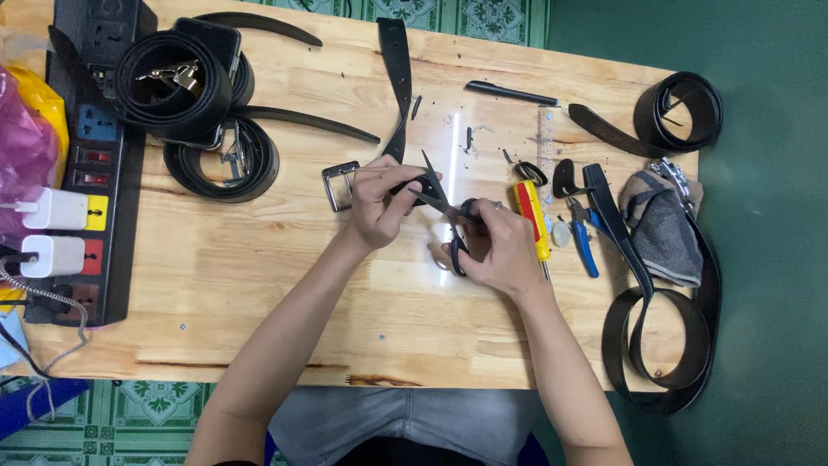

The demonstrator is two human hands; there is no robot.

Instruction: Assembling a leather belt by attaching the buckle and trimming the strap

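Note:
My right hand (498, 248) grips the black handles of a pair of scissors (442, 200), whose blades are spread and point up and left. My left hand (378, 200) pinches the near end of a long black belt strap (397, 78) that runs away from me up the wooden table (259, 276). The blades sit at the strap end right by my left fingers. A silver belt buckle (339, 185) lies just left of my left hand.
Coiled black belts (185, 95) lie at the back left beside a power strip (82, 181) with white chargers. On the right are a yellow-handled screwdriver (532, 220), blue pliers (584, 237), a grey cloth (664, 229), a clear ruler (544, 142), another rolled belt (681, 112) and a looped belt (664, 336).

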